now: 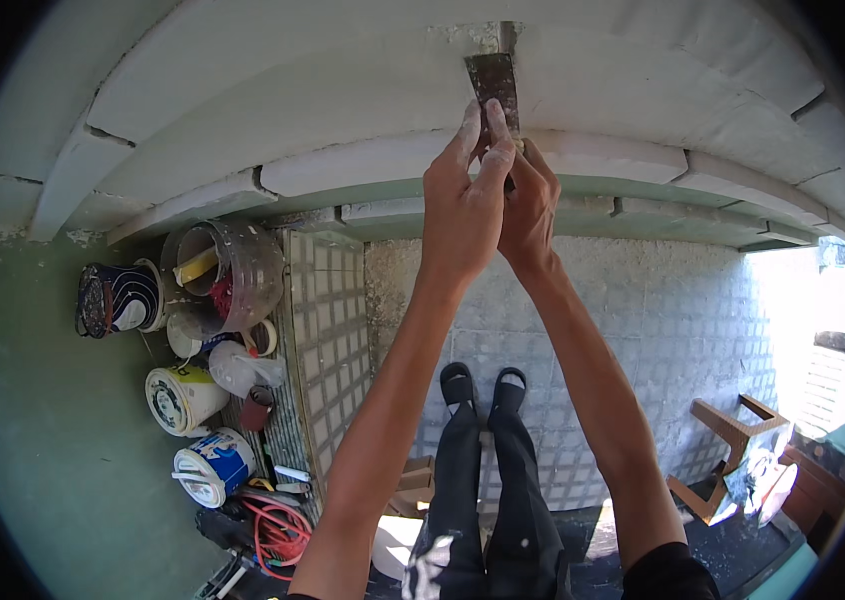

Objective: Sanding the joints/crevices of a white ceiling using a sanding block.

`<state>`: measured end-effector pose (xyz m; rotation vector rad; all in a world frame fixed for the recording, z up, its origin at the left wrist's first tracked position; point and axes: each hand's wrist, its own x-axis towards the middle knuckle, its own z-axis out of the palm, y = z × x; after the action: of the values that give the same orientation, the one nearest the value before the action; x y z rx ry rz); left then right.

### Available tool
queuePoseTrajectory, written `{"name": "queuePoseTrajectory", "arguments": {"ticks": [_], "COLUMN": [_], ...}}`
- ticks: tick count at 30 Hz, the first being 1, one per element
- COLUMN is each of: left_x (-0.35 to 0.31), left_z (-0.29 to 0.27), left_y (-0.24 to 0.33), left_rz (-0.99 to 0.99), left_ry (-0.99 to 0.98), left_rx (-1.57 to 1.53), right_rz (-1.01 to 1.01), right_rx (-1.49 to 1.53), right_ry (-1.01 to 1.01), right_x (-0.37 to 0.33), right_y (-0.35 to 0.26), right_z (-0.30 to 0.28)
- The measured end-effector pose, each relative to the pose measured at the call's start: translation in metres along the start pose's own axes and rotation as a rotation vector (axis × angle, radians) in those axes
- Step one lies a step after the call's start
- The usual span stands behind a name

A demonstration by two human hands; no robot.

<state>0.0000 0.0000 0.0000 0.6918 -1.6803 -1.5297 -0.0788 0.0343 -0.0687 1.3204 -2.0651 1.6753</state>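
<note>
A putty knife [494,76] with a dark, putty-smeared blade points up at the pale wall surface [373,75], its edge close to a narrow gap [508,38] with rough white filler around it. My right hand [533,205] is closed round the knife's handle, which is mostly hidden behind the hands. Whitened with putty, my left hand [467,195] presses its fingertips against the lower blade and pinches the knife from the left. Whether the blade edge touches the wall I cannot tell.
Pale ledges [363,165] cross below the work spot. At left stand a clear bucket [258,275], several paint tubs [218,465] and a coiled red hose [283,530]. A brown stool [738,440] is at lower right. My sandalled feet [458,385] are on the tiled floor [603,330].
</note>
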Motion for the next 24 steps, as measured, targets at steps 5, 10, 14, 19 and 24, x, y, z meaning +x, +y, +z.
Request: {"name": "queuePoseTrajectory", "arguments": {"ticks": [5, 10, 14, 19, 24], "left_x": [-0.003, -0.022, -0.038, -0.04, -0.03], "left_z": [0.002, 0.004, -0.008, -0.009, -0.006], "left_y": [0.011, -0.01, -0.008, 0.02, 0.008], "left_rz": [-0.049, 0.0, -0.162, -0.119, -0.015], "left_ry": [0.007, 0.024, 0.016, -0.052, -0.029], "left_rx": [-0.042, 0.05, -0.049, -0.074, -0.034], "right_rz": [-0.027, 0.018, 0.353, 0.669, 0.64], "right_rx": [0.138, 0.166, 0.344, 0.798, 0.711], "right_ry": [-0.008, -0.091, -0.274, -0.329, -0.27], "right_x": [0.006, -0.005, -0.028, -0.01, -0.01], "right_y": [-0.009, -0.021, -0.042, -0.07, -0.067], "right_z": [-0.003, -0.024, -0.041, -0.06, -0.034]}}
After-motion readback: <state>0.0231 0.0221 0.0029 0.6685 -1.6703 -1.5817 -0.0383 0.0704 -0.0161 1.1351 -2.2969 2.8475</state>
